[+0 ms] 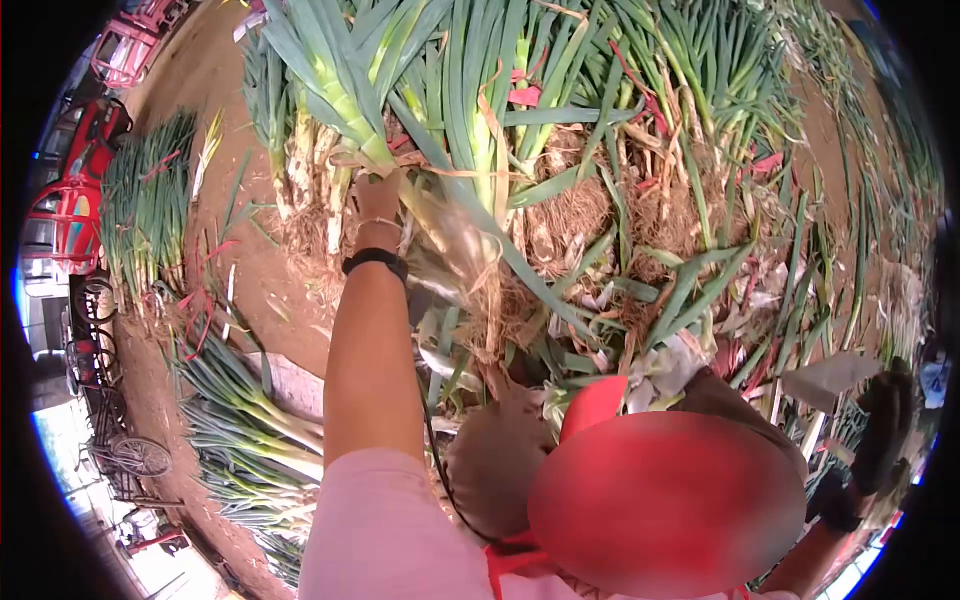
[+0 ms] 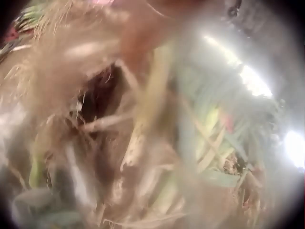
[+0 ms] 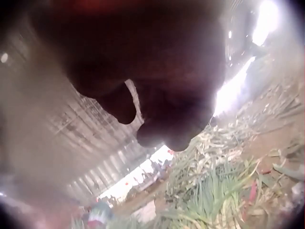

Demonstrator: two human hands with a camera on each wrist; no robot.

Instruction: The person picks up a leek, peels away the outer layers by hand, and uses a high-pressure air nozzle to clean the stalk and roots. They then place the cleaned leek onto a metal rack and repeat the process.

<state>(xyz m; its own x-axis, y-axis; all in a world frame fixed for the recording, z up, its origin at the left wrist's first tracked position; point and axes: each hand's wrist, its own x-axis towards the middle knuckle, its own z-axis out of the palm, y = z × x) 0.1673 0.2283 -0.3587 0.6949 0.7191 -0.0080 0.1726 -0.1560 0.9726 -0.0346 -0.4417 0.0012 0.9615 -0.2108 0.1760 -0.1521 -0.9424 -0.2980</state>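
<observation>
Leek bunch (image 1: 345, 100) | head: upper left-centre, on the leek heap (image 1: 650, 200); left hand (image 1: 378, 195) curls round its pale stalks at the tie, likely to lift it whole; green blades, white shanks; right hand (image 1: 885, 425) lower right, fingers cannot tell | left wrist: blurred dry stalks (image 2: 143, 129) fill frame | right wrist: dark blur, fingers hidden

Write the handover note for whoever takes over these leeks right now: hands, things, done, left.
Left hand: stretched forward, grips the leek bundle at its pale stalks.
Right hand: low at the right edge, dark and blurred; whether it holds anything cannot be told.
Done, apparently: laid-out leeks lie side by side on the dirt to the left.
Left, apparently: the heap ahead, tangled with roots and dry leaves.
</observation>
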